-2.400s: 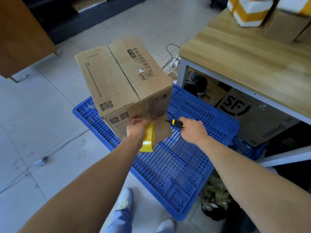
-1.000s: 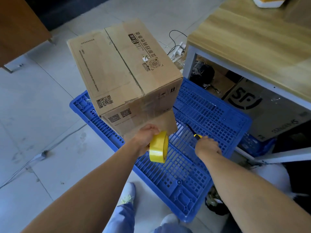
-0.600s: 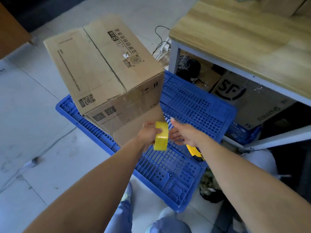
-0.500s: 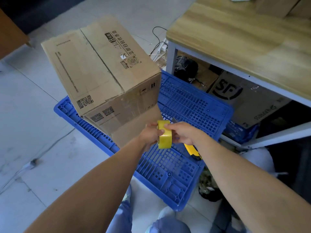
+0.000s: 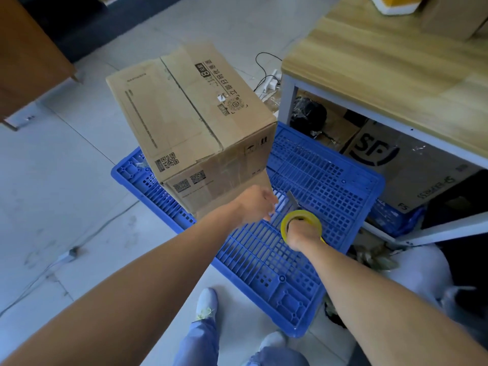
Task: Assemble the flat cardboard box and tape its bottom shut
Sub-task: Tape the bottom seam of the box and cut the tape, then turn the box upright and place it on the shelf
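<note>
The assembled brown cardboard box (image 5: pixel 190 122) stands tilted on a blue plastic pallet (image 5: pixel 317 180), its closed flaps facing up and one loose flap hanging at its near lower corner. My left hand (image 5: pixel 254 204) hovers by that loose flap with fingers apart and nothing in it. My right hand (image 5: pixel 302 235) is to the right over the pallet, its fingers through the yellow tape roll (image 5: pixel 286 220). The same hand also grips a utility knife (image 5: pixel 292 199), whose grey blade sticks out beyond the roll.
A wooden table (image 5: pixel 396 64) with white legs stands at the right, with parcels on top. A black-printed carton (image 5: pixel 412 165) and dark bags lie under it. Cables (image 5: pixel 264 75) run over the tiled floor. A brown cabinet (image 5: pixel 29 56) is at the far left. My shoes are near the pallet's front edge.
The yellow tape roll passed from my left hand to my right hand, which drew it away to the right. My left hand let go and stays by the box flap.
</note>
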`<action>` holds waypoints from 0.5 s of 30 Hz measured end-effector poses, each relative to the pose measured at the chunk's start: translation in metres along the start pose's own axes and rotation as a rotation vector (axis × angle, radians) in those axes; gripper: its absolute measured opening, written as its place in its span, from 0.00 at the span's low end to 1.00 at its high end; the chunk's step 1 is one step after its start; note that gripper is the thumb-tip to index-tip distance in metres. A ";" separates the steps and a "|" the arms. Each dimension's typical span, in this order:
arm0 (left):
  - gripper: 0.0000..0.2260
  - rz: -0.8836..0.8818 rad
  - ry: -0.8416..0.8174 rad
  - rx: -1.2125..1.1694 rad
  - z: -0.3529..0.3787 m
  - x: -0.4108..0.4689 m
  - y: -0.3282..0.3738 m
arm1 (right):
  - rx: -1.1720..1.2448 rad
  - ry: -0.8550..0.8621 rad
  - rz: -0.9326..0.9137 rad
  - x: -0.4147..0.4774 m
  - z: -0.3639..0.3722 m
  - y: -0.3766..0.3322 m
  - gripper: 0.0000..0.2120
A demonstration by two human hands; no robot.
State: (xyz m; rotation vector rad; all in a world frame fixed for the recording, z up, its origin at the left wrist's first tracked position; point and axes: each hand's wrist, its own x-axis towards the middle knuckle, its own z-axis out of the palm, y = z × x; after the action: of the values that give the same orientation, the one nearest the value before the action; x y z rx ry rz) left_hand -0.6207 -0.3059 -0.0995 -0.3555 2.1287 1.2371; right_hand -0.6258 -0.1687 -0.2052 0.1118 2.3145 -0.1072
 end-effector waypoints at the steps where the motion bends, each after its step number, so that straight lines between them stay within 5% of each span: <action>1: 0.10 0.027 -0.004 -0.020 -0.005 -0.005 0.004 | 0.074 0.015 -0.024 -0.002 -0.007 -0.003 0.17; 6: 0.10 0.167 0.128 -0.203 -0.038 -0.034 0.039 | 0.876 0.133 -0.077 -0.036 -0.085 -0.051 0.15; 9: 0.09 0.274 0.289 -0.332 -0.076 -0.051 0.062 | 1.382 0.010 -0.061 -0.068 -0.127 -0.074 0.18; 15: 0.10 0.346 0.571 -0.155 -0.166 -0.046 0.074 | 1.677 -0.046 0.064 -0.105 -0.165 -0.112 0.18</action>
State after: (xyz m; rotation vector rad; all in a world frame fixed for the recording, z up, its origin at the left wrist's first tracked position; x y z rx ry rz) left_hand -0.6894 -0.4126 0.0389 -0.4642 2.6644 1.6540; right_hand -0.6873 -0.2661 -0.0113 0.9557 1.5489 -1.8964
